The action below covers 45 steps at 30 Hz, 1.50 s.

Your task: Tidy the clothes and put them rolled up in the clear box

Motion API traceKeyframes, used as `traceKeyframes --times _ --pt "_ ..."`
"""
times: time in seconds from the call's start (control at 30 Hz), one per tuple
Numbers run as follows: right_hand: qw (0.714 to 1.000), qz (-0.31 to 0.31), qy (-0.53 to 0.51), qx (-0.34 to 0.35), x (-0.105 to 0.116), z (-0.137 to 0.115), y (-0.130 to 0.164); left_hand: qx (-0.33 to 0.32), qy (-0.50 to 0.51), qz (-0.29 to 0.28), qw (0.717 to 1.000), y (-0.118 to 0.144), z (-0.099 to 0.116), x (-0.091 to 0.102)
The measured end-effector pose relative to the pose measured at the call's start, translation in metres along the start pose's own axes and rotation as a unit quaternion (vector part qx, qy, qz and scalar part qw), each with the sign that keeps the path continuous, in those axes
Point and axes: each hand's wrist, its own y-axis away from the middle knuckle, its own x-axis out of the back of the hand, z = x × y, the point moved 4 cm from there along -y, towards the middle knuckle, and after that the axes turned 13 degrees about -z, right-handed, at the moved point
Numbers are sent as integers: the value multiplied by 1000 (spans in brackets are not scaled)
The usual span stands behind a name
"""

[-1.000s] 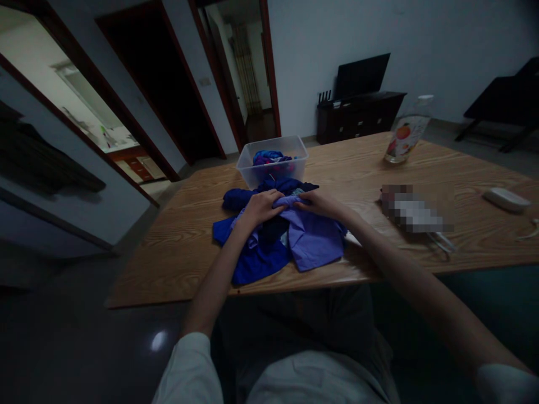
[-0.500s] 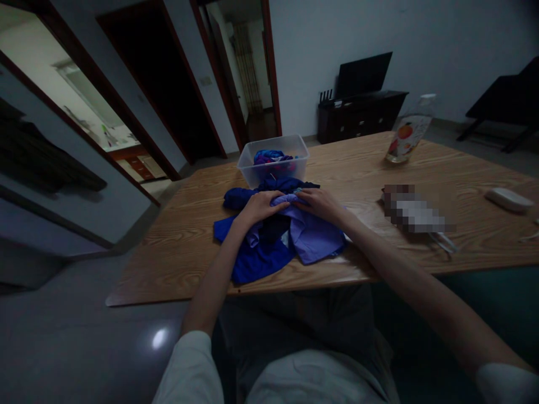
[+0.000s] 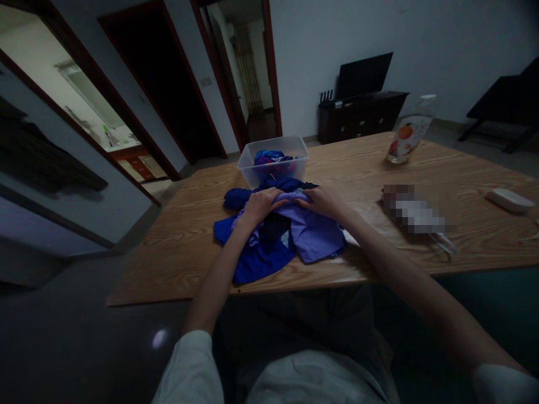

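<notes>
Head view, single frame, dim light:
- Left hand (image 3: 259, 205) is laid palm-down on the light purple cloth garment (image 3: 311, 233), fingers curled into the fabric at its far edge; a grasp on the cloth is seen.
- Right hand (image 3: 323, 202) is set just beside the left, also on the far edge of the light purple garment, fingers pinching the fabric.
- Light purple garment is spread on top of a crumpled dark blue cloth garment (image 3: 252, 261), near the front edge of the wood-grain table (image 3: 189, 247).
- Clear plastic rectangular bin (image 3: 273, 160) is placed just behind the garments, touching the dark blue one; blue and pink cloth is seen inside.
- Clear plastic bottle with fruit label (image 3: 406, 137) stands upright, well apart to the right.
- White flat oblong object (image 3: 508, 200) lies near the table's right end; kind cannot be told.
- Blurred-out patch sits between hands and white object.
</notes>
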Motion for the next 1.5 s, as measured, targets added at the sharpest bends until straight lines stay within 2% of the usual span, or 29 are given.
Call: traceKeyframes --times 0.13,0.27,0.5,0.6,0.77,0.97,1.07,1.17,1.3,1.37,1.4,1.5 --pt "999 -16 -4 -30 -1 8 0 13 -30 3 999 0 -2 3" --pt "996 -42 2 -76 -2 25 0 39 -29 15 999 2 -14 4" --pt "988 -60 -18 -138 10 52 4 64 -31 21 997 5 -30 4" --pt "984 -27 -22 -177 15 58 6 74 -29 29 996 6 -33 6" --pt "967 72 -3 -245 22 64 13 100 -21 40 994 8 -45 10" --pt "959 127 -3 -252 27 67 17 145 -11 51 988 14 -69 14" --pt "964 105 0 -245 23 72 14 171 -17 53 984 18 -80 15" --pt "969 79 1 -233 18 73 12 167 -19 48 985 20 -83 14" --pt "960 152 -6 -234 25 64 17 157 -24 46 986 19 -79 14" --pt "966 184 -13 -183 27 52 16 148 -26 40 988 18 -75 14" --pt "973 187 -15 -135 25 43 14 144 -27 39 988 18 -74 14" --pt "989 145 -3 35 8 15 3 145 -33 34 988 18 -70 15"
